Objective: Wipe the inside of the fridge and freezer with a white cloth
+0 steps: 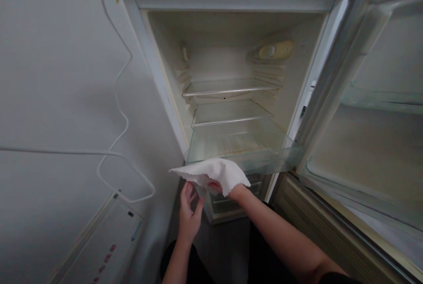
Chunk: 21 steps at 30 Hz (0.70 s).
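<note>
A white cloth (218, 171) lies draped over my right hand (238, 192), just in front of the fridge's lowest visible glass shelf edge. Most of that hand is covered; its wrist and a bit of the fingers show beneath the cloth. My left hand (190, 211) is raised below the cloth's left side, fingers apart and holding nothing. Its fingertips come close to the cloth's lower edge; whether they touch it I cannot tell. Behind the cloth, a clear drawer-like glass shelf (238, 138) juts out of the open fridge (218, 61).
Two glass shelves, an upper one (231, 85) and a lower one (233, 111), sit inside the fridge. A yellowed lamp cover (276, 49) is at the upper right. The open door (380, 143) stands to the right. A white cable (124, 125) hangs along the left wall.
</note>
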Available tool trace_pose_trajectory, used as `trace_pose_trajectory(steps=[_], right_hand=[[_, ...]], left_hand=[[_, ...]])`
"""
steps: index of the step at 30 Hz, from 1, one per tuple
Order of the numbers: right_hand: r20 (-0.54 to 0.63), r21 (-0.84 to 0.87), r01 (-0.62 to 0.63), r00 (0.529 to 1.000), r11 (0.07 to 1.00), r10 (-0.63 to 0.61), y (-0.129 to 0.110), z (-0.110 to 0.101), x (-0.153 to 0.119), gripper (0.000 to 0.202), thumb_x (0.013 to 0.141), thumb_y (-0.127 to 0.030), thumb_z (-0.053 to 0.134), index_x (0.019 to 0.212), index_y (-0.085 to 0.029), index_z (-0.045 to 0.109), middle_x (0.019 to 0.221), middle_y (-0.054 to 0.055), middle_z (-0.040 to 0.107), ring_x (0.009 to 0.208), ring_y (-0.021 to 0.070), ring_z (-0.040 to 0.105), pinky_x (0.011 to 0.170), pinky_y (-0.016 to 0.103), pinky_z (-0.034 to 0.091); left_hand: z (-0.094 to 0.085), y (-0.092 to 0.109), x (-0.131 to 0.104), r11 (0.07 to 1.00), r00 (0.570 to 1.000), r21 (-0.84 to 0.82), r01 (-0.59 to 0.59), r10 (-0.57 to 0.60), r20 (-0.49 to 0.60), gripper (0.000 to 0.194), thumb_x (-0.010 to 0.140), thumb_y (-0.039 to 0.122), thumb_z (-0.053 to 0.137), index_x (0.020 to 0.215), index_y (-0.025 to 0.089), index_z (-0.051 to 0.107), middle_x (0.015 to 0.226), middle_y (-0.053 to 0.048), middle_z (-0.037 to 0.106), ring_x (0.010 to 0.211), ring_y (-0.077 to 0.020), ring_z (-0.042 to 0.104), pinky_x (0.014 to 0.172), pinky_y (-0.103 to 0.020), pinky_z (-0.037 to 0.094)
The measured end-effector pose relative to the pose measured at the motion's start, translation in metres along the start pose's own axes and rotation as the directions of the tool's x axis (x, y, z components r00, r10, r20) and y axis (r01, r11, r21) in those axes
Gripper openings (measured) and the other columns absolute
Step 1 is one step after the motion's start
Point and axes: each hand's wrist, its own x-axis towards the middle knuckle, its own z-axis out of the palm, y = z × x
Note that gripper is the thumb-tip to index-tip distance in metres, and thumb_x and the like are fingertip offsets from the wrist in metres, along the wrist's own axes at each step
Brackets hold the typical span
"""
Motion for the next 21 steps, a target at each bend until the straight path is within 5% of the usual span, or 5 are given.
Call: trace_pose_trajectory(steps=[7, 11, 13, 16, 21], right_hand=[[-0.427, -0.122, -0.287, 0.879, 0.950, 0.210, 0.078, -0.055, -0.087, 0.033, 0.094, -0.045, 0.054, 0.119, -0.032, 0.070, 0.133, 0.008, 0.063, 0.133, 0.0320, 0.051, 0.121, 0.055, 0.024], [-0.764, -0.113, -0.569, 0.574, 0.814, 0.296, 0.099, -0.082, -0.115, 0.088, 0.076, -0.063, 0.072, 0.149, -0.021, 0.047, 0.140, 0.022, 0.054, 0.120, 0.0422, 0.058, 0.102, 0.061, 0.044], [-0.841, -0.117, -0.580, 0.490, 0.806, 0.231, 0.105, -0.089, -0.120, 0.112, 0.067, -0.071, 0.075, 0.156, -0.017, 0.033, 0.153, 0.028, 0.036, 0.128, 0.0475, 0.050, 0.099, 0.062, 0.045], [-0.888, -0.148, -0.497, 0.447, 0.855, 0.106, 0.113, -0.089, -0.120, 0.120, 0.068, -0.073, 0.072, 0.160, -0.015, 0.019, 0.164, 0.027, 0.002, 0.146, 0.0493, 0.021, 0.105, 0.063, 0.039], [-0.943, -0.041, -0.402, 0.318, 0.915, 0.097, 0.111, -0.072, -0.098, 0.115, 0.079, -0.059, 0.066, 0.162, -0.019, -0.003, 0.164, 0.020, -0.015, 0.152, 0.0410, -0.004, 0.116, 0.065, 0.019]], left_hand=[[0.001, 0.003, 0.000, 1.000, 1.000, 0.012, 0.007, -0.007, -0.002, 0.067, 0.091, 0.038, 0.061, 0.151, 0.031, 0.033, 0.159, -0.013, 0.036, 0.145, -0.0316, 0.037, 0.108, -0.049, 0.048], [0.007, 0.003, -0.001, 1.000, 0.999, 0.002, 0.029, -0.029, -0.038, 0.068, 0.088, 0.040, 0.065, 0.149, 0.031, 0.036, 0.157, -0.012, 0.039, 0.143, -0.0319, 0.040, 0.109, -0.051, 0.047], [0.011, 0.005, -0.001, 0.999, 0.997, -0.011, 0.039, -0.040, -0.059, 0.070, 0.086, 0.041, 0.068, 0.148, 0.029, 0.038, 0.155, -0.013, 0.041, 0.143, -0.0322, 0.041, 0.109, -0.051, 0.047], [0.015, 0.010, -0.001, 0.998, 0.996, -0.030, 0.058, -0.060, -0.067, 0.072, 0.086, 0.041, 0.069, 0.149, 0.029, 0.036, 0.154, -0.013, 0.042, 0.142, -0.0317, 0.041, 0.110, -0.052, 0.045], [0.015, 0.009, -0.003, 0.999, 0.998, 0.008, 0.049, -0.048, -0.046, 0.071, 0.088, 0.041, 0.066, 0.151, 0.030, 0.034, 0.156, -0.012, 0.040, 0.144, -0.0301, 0.038, 0.115, -0.052, 0.038]])
